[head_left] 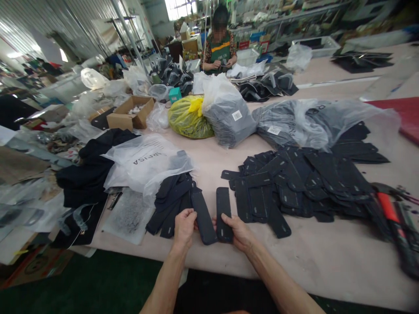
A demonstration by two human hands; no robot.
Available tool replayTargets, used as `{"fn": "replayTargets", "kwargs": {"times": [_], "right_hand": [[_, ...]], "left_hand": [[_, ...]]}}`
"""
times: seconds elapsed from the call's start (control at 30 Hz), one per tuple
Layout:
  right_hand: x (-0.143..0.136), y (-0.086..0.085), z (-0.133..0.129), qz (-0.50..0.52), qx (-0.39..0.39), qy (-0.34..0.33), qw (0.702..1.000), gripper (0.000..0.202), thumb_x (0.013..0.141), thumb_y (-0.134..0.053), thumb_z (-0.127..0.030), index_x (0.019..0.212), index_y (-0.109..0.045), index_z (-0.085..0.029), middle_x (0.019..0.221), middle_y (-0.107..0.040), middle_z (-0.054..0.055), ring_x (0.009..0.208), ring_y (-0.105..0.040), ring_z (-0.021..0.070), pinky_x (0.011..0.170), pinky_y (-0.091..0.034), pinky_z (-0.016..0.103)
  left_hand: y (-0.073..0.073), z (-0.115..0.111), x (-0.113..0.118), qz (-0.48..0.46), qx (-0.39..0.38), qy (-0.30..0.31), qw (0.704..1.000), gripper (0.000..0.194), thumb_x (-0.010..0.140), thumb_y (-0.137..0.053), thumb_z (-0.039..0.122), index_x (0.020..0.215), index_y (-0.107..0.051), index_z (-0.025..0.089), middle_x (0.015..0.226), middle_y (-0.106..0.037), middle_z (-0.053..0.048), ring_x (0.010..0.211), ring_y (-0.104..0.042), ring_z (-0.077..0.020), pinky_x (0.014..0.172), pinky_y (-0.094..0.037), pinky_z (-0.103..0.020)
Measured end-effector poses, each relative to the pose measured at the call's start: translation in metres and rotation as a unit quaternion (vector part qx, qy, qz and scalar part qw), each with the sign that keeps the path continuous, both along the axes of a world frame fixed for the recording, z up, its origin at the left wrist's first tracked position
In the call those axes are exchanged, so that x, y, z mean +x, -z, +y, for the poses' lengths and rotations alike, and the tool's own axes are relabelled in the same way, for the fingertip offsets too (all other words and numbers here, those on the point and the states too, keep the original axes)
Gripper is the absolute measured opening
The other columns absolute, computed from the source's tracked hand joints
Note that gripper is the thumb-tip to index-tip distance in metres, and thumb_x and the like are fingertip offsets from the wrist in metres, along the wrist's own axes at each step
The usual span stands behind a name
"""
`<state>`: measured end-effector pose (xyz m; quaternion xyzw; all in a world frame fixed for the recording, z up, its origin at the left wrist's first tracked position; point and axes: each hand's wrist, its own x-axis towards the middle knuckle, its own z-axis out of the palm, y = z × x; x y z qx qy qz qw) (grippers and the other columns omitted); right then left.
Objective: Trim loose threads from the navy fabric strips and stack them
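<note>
one dark strip (203,217) in left hand (184,224), second strip (223,204) in right hand (241,233)

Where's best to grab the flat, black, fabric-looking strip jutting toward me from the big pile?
Probably pinch the strip by its rounded near end, from the near side: that end juts over pink tabletop, while its far end meets the pile.

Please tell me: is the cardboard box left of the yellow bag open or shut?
Open: the top of the cardboard box is uncovered, and small white things show inside.
</note>
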<state>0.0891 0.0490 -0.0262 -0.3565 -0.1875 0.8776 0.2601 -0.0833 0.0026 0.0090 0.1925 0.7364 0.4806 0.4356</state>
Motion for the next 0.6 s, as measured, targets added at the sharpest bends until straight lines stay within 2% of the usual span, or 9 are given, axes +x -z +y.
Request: {"fn": "replayTargets", "kwargs": {"times": [0.1,0.17,0.27,0.3,0.37,0.43,0.53,0.6], "right_hand": [[0.007,0.001,0.001,-0.021,0.026,-0.004,0.999,0.038,0.073,-0.077,-0.042,0.091,-0.066,-0.01,0.077,-0.073,0.01,0.061,-0.068,0.0163,0.059,-0.053,0.026],[0.011,0.0,0.0,-0.044,0.054,-0.004,0.998,0.039,0.073,-0.077,-0.043,0.094,-0.063,-0.013,0.074,-0.072,0.008,0.058,-0.067,0.0166,0.052,-0.05,0.024],[0.015,-0.006,-0.004,-0.074,0.093,-0.028,0.992,0.037,0.075,-0.075,-0.044,0.094,-0.058,-0.016,0.074,-0.071,0.006,0.057,-0.067,0.018,0.047,-0.047,0.024],[0.016,-0.008,-0.006,-0.082,0.102,-0.044,0.99,0.037,0.075,-0.074,-0.045,0.093,-0.057,-0.017,0.073,-0.071,0.006,0.057,-0.067,0.0185,0.047,-0.047,0.024],[0.017,-0.013,-0.009,-0.089,0.112,-0.08,0.986,0.037,0.075,-0.074,-0.046,0.093,-0.058,-0.017,0.072,-0.071,0.006,0.058,-0.067,0.0192,0.049,-0.047,0.025],[0.019,-0.018,-0.012,-0.08,0.119,-0.121,0.982,0.035,0.075,-0.073,-0.045,0.093,-0.06,-0.017,0.073,-0.071,0.005,0.059,-0.066,0.0188,0.051,-0.047,0.026],[0.019,-0.027,-0.012,-0.059,0.16,-0.157,0.973,0.031,0.076,-0.071,-0.043,0.088,-0.065,-0.015,0.075,-0.07,0.005,0.061,-0.062,0.0161,0.054,-0.045,0.025],[0.019,-0.034,-0.011,-0.059,0.183,-0.144,0.971,0.03,0.076,-0.072,-0.041,0.089,-0.068,-0.014,0.075,-0.068,0.003,0.06,-0.058,0.0142,0.054,-0.042,0.024]], "left_hand": [[0.006,-0.001,-0.008,0.059,-0.047,0.05,0.996,0.018,0.073,-0.057,0.03,0.078,-0.065,0.015,0.052,-0.056,0.002,0.042,-0.051,-0.0112,0.042,-0.039,-0.021],[0.006,-0.001,-0.011,0.116,-0.062,0.059,0.99,0.015,0.071,-0.061,0.028,0.077,-0.066,0.015,0.055,-0.059,0.0,0.048,-0.056,-0.0134,0.048,-0.043,-0.023],[0.001,0.0,-0.007,0.253,-0.031,0.046,0.966,0.019,0.073,-0.065,0.031,0.084,-0.068,0.015,0.075,-0.067,-0.007,0.07,-0.064,-0.0184,0.063,-0.049,-0.027],[-0.003,0.002,-0.004,0.266,-0.015,0.048,0.963,0.023,0.076,-0.064,0.035,0.087,-0.069,0.016,0.081,-0.069,-0.009,0.075,-0.065,-0.0191,0.065,-0.05,-0.027],[-0.011,0.007,0.004,0.197,0.018,0.061,0.978,0.032,0.082,-0.057,0.044,0.091,-0.068,0.016,0.083,-0.069,-0.008,0.071,-0.065,-0.0177,0.058,-0.049,-0.026],[-0.019,0.013,0.011,0.097,0.038,0.065,0.992,0.036,0.083,-0.054,0.049,0.085,-0.067,0.015,0.069,-0.065,-0.004,0.055,-0.059,-0.0134,0.045,-0.042,-0.021],[-0.03,0.018,0.019,0.035,0.043,0.07,0.996,0.033,0.079,-0.061,0.046,0.07,-0.062,0.015,0.049,-0.052,0.003,0.038,-0.042,-0.0073,0.035,-0.029,-0.018],[-0.035,0.018,0.024,0.001,0.038,0.08,0.996,0.03,0.076,-0.063,0.043,0.067,-0.06,0.015,0.046,-0.049,0.005,0.036,-0.038,-0.0059,0.033,-0.026,-0.017]]}}
